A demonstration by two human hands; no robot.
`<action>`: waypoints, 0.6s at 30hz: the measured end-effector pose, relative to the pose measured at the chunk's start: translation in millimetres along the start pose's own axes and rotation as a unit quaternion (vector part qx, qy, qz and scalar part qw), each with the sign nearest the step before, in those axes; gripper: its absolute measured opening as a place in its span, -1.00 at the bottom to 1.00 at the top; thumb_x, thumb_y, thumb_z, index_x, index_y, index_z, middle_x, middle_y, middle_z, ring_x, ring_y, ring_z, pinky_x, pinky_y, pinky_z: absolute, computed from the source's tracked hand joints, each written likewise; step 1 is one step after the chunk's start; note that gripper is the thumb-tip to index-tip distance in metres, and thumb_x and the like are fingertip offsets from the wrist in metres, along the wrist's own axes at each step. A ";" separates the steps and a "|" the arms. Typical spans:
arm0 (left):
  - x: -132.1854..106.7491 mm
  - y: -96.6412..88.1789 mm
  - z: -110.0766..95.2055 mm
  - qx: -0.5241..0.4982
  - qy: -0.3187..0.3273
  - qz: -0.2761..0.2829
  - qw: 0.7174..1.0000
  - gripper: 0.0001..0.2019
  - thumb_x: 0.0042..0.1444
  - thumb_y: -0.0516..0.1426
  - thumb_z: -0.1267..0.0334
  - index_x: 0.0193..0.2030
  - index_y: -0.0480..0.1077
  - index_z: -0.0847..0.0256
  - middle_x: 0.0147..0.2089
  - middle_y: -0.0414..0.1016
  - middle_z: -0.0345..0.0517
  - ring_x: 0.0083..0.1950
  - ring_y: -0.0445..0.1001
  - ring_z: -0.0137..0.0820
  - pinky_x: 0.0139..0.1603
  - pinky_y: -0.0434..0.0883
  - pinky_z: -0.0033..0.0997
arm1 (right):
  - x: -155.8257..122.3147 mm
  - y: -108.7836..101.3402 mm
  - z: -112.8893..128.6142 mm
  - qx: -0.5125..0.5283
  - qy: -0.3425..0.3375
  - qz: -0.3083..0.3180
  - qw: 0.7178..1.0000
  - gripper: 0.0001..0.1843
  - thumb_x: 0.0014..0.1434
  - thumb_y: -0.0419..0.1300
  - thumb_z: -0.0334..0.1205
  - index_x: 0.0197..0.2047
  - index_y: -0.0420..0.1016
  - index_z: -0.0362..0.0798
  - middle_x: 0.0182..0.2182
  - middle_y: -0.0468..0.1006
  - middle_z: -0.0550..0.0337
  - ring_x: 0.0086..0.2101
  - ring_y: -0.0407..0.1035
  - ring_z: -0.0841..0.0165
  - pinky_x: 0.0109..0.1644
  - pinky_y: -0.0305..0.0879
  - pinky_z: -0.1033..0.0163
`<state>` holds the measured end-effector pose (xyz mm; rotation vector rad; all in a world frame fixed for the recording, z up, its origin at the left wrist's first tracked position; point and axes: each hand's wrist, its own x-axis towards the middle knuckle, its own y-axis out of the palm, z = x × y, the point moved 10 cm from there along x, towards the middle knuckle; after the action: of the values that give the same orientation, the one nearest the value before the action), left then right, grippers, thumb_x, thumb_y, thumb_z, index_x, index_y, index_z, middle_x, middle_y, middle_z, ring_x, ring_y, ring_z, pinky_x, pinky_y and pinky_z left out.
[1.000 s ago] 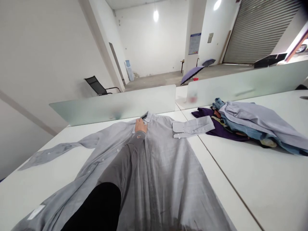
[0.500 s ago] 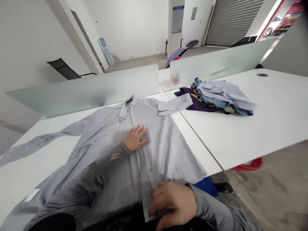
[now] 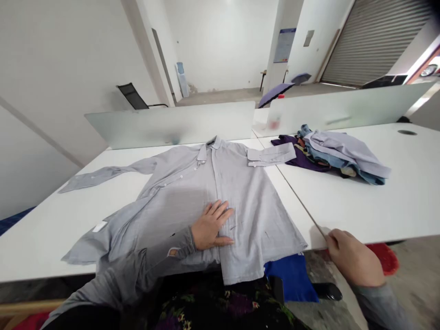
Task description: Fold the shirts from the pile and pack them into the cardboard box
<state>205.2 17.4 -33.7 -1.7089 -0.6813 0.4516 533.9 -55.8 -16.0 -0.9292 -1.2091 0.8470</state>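
Observation:
A light grey button-up shirt (image 3: 192, 192) lies spread on the white table, its front unbuttoned and its lower hem hanging over the near edge. Flat on the placket, with fingers spread, rests my left hand (image 3: 211, 227). One sleeve stretches out to the left; the right sleeve (image 3: 271, 154) is folded outward so that its cuff touches the clothes pile. My right hand (image 3: 355, 261) is away from the shirt, at the table's front edge near the seam. Its fingers are curled closed, and whatever they might hold is hidden.
A pile of folded clothes (image 3: 343, 153), purple, denim and pale lilac, sits on the right tabletop. Frosted partitions (image 3: 192, 123) line the back edge. Below the table are a red basket (image 3: 387, 259) and a blue cloth or bag (image 3: 292, 277).
My right hand has moved from the shirt's lower hem out to the right, by the table edge. The left hand stays flat on the shirt. The view has shifted left.

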 end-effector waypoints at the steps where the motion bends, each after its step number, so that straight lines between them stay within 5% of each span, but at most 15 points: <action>1: -0.2 -1.1 -0.1 -0.006 -0.002 -0.008 1.000 -0.02 0.05 -0.05 -0.44 0.42 0.01 0.27 0.46 -0.10 0.27 0.46 -0.16 0.14 0.37 -0.08 0.24 | 0.2 1.4 -1.9 0.023 0.003 0.017 1.000 -0.71 0.22 -0.04 -0.12 -0.49 0.30 0.00 -0.52 0.44 0.13 -0.54 0.33 0.31 -0.46 0.09 0.21; 7: -11.8 2.3 -21.4 -0.012 0.018 -0.032 0.999 0.03 -0.08 0.00 -0.50 0.38 0.11 0.22 0.47 -0.08 0.22 0.45 -0.14 0.19 0.37 -0.11 0.26 | -2.6 10.8 37.6 0.075 -0.043 0.063 0.994 -0.64 0.24 -0.06 0.06 -0.45 0.28 0.03 -0.49 0.46 0.18 -0.50 0.37 0.31 -0.42 0.12 0.21; 14: -21.0 12.9 -28.4 0.019 0.028 -0.027 0.999 -0.02 -0.03 0.07 -0.42 0.41 0.04 0.17 0.47 -0.09 0.16 0.46 -0.20 0.18 0.38 -0.19 0.25 | -2.8 4.1 9.0 0.039 -0.019 0.074 0.996 -0.63 0.20 -0.09 0.06 -0.50 0.26 0.04 -0.54 0.45 0.15 -0.53 0.39 0.25 -0.44 0.15 0.17; 18: -24.9 14.6 -40.6 0.041 0.040 -0.010 0.998 -0.15 0.06 0.15 -0.21 0.41 0.04 0.11 0.48 -0.14 0.20 0.45 -0.19 0.24 0.33 -0.14 0.35 | 10.2 -6.8 25.7 0.097 -0.037 0.062 0.993 -0.56 0.17 0.00 0.22 -0.23 0.42 0.04 -0.40 0.53 0.15 -0.47 0.43 0.26 -0.39 0.30 0.17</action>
<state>214.7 -31.2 -39.4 -1.6327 -0.6127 0.3903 510.4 -45.8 -3.2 -0.8272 -1.1180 1.0863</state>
